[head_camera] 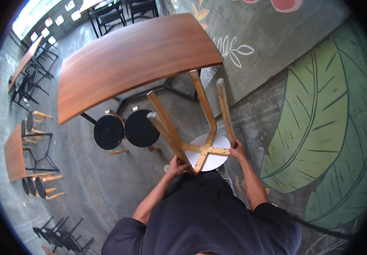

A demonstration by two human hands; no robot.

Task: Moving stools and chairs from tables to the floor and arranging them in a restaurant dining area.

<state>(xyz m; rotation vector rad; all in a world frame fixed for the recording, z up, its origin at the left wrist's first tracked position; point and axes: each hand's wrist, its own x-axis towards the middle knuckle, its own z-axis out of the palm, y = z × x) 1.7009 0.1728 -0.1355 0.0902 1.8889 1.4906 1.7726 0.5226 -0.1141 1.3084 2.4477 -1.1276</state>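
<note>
Both my hands hold an upside-down wooden stool (pixel 209 127) in front of my waist. Its pale seat underside (pixel 216 162) faces up, with a bolted wooden cross joint (pixel 206 150) in the middle. The bent legs point up and away from me. My left hand (pixel 177 167) grips the near left leg low down, close to its bend. At the base of the right leg, my right hand (pixel 238 151) has its fingers wrapped around the wood. Beyond the stool's legs is a long brown wooden tabletop (pixel 132 63) on a black metal frame (pixel 167 83).
Two black-topped stools, one (pixel 108 132) left of the other (pixel 142 128), stand upright at the table's near side. To the right rises a wall with a painted leaf mural (pixel 310 121). More tables (pixel 15 149), wooden stools (pixel 40 187) and black chairs (pixel 70 240) stand far left.
</note>
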